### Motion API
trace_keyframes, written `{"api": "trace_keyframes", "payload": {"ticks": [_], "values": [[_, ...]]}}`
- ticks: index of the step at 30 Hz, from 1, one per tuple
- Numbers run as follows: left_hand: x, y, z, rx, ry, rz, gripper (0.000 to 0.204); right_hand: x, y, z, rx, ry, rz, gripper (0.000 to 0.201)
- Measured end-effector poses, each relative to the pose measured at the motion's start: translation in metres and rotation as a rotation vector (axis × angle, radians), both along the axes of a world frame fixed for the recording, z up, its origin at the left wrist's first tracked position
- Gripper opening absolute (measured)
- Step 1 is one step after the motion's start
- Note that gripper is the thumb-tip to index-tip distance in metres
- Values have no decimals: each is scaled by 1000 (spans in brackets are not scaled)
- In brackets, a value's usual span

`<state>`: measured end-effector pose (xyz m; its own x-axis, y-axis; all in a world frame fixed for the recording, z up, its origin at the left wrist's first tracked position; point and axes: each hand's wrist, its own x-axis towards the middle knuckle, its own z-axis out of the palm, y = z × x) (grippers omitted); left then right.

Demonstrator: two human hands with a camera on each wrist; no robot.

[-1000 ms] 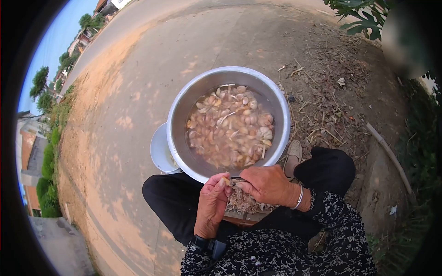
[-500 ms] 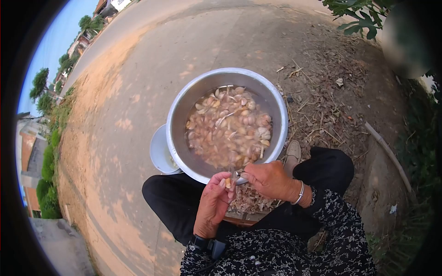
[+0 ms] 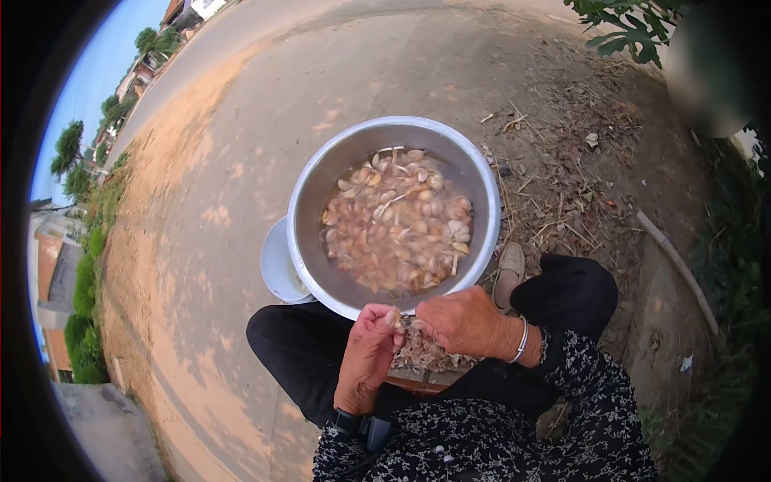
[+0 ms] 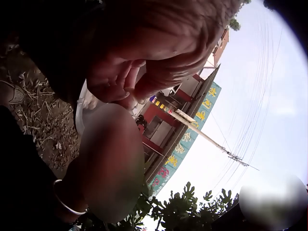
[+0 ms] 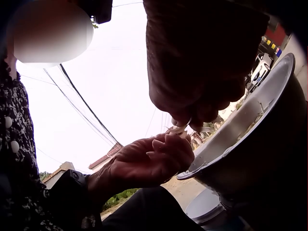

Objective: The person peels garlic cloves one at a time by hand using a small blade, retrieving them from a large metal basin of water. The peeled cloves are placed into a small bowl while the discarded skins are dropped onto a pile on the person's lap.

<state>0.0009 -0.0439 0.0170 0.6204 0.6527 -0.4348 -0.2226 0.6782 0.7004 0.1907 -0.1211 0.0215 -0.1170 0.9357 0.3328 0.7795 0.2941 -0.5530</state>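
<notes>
My left hand pinches a pale garlic clove between thumb and fingertips, just over the near rim of a big metal basin. My right hand meets it from the right, fingers curled round a small knife whose blade barely shows. In the right wrist view the left hand and right hand meet at a thin pale sliver beside the basin. Soaking garlic cloves fill the basin. A heap of garlic skins lies under both hands.
A white bowl peeks from under the basin's left side. I sit on bare dirt with black-trousered knees either side and a beige shoe by the basin. Dry twigs and a long stick lie to the right.
The hands stay together at the basin's near rim. The knife blade, plain a second ago, is now mostly hidden behind the right fingers, and the clove has turned slightly in the left fingertips.
</notes>
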Motion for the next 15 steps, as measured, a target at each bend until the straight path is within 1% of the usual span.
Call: {"api": "trace_keyframes", "payload": {"ticks": [1,2,3,4,5,6,8,9,10,12,13,14,15], "values": [[-3,2,1,-64,-58,-62,20,1,1,0,8,58,-16,18],[-4,3,1,-64,-57,-62,20,3,2,0,16,116,-30,18],[-6,4,0,-157,-171,-138,22,5,3,1,17,117,-28,18],[-8,5,0,-249,-286,-215,24,10,3,2,-18,161,-97,17],[-9,6,1,-247,-287,-215,24,14,3,3,-52,205,-165,18],[-12,8,3,-226,-282,-196,26,18,4,4,-48,206,-161,18],[-22,15,13,-195,-271,-163,28,27,5,8,-199,511,-76,20],[-26,21,21,-86,-216,-89,30,33,4,17,-430,629,26,23],[-31,29,27,21,-161,-18,31,31,6,10,-427,632,36,23],[-48,52,29,263,3,116,28,25,4,-8,-453,604,428,29],[-56,66,26,405,134,166,25,12,1,2,-591,-15,358,35],[-60,80,25,649,417,185,23,6,-5,-3,-593,-15,348,35],[-63,89,20,1030,804,195,22,-1,-8,-7,-631,-131,321,36]]}}
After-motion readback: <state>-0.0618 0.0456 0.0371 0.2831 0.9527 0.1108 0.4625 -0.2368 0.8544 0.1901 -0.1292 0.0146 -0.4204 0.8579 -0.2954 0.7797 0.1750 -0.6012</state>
